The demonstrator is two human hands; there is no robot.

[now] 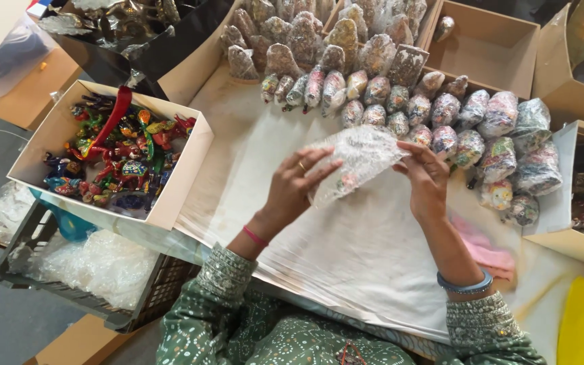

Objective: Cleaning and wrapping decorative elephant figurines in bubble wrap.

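White cloth surface (pixel 346 250); both hands (pixel 292 186) (pixel 427 179) grip crinkly bubble-wrap bundle (pixel 353 162), colourful figure faintly inside.

box of painted figurines (pixel 119 152), wrapped bundles (pixel 434 115) — crate (pixel 150 297)

Both hands hold a bubble-wrapped item (pixel 353 165) above a white sheet (pixel 346 250). Left hand (pixel 292 189) presses flat on its near side, fingers spread; right hand (pixel 427 179) pinches its right end. The contents appear to be a small painted figure, though the wrap blurs it. Rows of wrapped figures (pixel 441 128) lie just beyond. A box (pixel 177 182) of unwrapped coloured figures (pixel 116 152) sits left. A crate (pixel 153 297) of bubble wrap (pixel 96 263) stands below it.
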